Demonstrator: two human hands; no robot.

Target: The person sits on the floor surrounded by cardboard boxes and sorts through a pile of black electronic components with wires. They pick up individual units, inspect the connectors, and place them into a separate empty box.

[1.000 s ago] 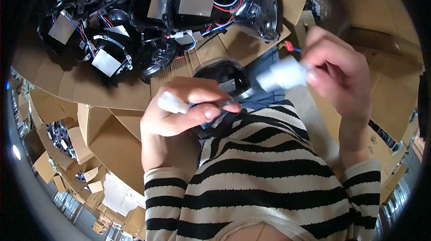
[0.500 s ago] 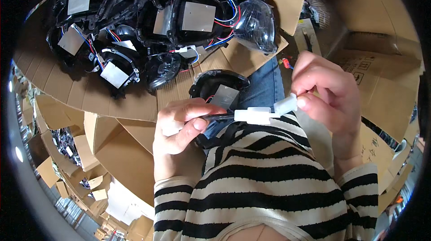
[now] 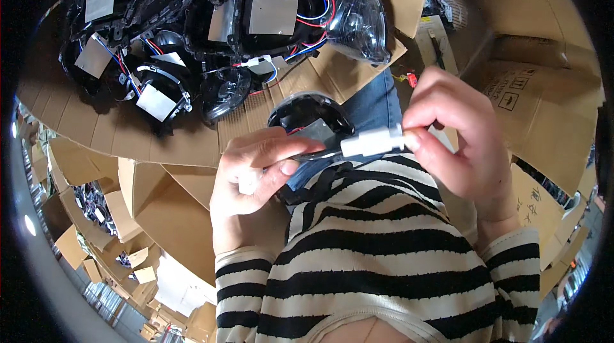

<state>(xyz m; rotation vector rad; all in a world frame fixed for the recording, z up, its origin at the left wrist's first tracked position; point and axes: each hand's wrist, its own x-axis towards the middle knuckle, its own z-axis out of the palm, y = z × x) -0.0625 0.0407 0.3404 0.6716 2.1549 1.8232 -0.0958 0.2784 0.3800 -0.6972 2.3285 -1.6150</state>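
In front of my lap, my left hand (image 3: 259,167) is closed on a short black cable (image 3: 322,154), with another small white piece (image 3: 250,181) tucked between its fingers. A white plug connector (image 3: 368,142) sits at the cable's end. My right hand (image 3: 451,129) pinches the connector's right end between thumb and forefinger. The two white connector parts now lie in one line, touching; whether they are fully seated I cannot tell. Just beyond my left hand, a round black lamp housing (image 3: 307,108) with a silver plate rests by my leg, partly hidden.
Several black lamp housings with silver plates (image 3: 274,14) and red, blue and white wires lie on a cardboard sheet (image 3: 192,145) ahead. A clear lens lamp (image 3: 359,23) sits at its right side. Open cardboard boxes stand at left (image 3: 173,221) and right (image 3: 543,100).
My right hand has brought its translucent white connector part against the white connector at my left hand. Before, the two were at an angle and only partly together. The view has shifted slightly.
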